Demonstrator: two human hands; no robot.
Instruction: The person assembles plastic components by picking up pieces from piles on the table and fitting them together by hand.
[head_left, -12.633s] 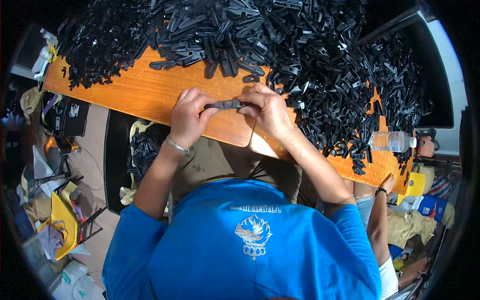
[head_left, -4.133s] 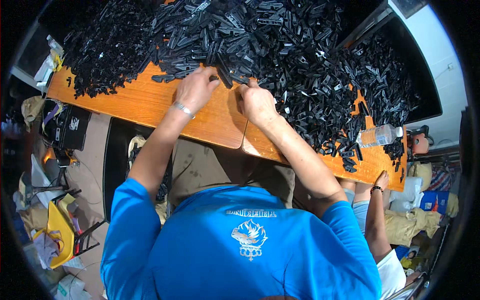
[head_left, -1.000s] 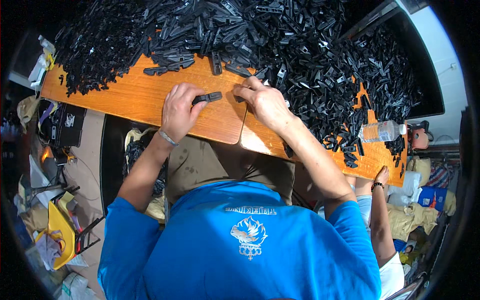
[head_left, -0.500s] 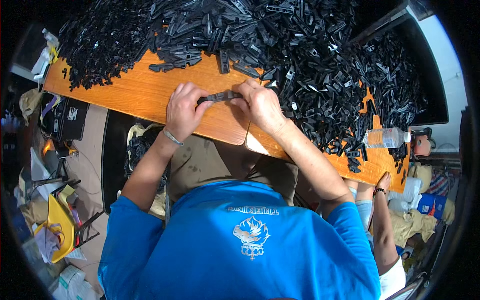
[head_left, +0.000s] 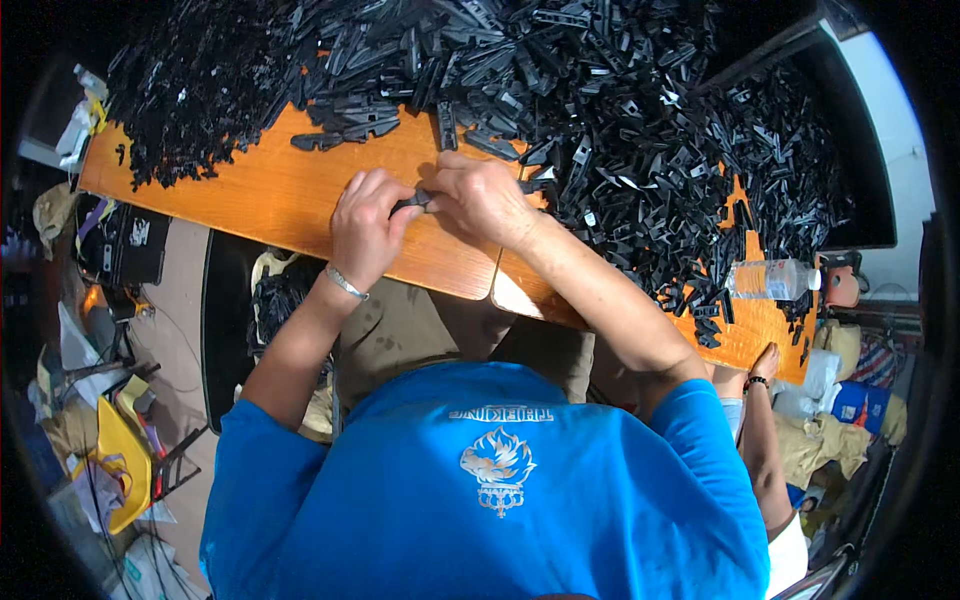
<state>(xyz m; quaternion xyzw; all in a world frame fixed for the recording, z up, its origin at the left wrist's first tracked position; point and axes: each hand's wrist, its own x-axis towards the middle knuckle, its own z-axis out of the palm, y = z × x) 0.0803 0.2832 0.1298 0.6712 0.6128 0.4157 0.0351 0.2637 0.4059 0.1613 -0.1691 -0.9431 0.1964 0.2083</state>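
A narrow black plastic part [head_left: 411, 202] is held between my two hands, low over the wooden table [head_left: 270, 205]. My left hand [head_left: 366, 222] pinches its left end between thumb and fingers. Closed over its right end is my right hand [head_left: 482, 198], whose fingers hide most of that side. Beyond my hands lie several loose black plastic parts [head_left: 352, 124], longer and slotted. A large heap of similar black parts [head_left: 640, 180] spreads along the right of the table.
Smaller black pieces [head_left: 190, 110] are piled at the far left. A clear plastic bottle [head_left: 772, 279] lies on its side at the right. Another person's hand [head_left: 765, 362] touches the table's right edge. A yellow plastic chair [head_left: 123, 465] stands at lower left.
My right hand has shifted left toward my left hand and now covers more of the black plastic part. My left hand stays nearly in place.
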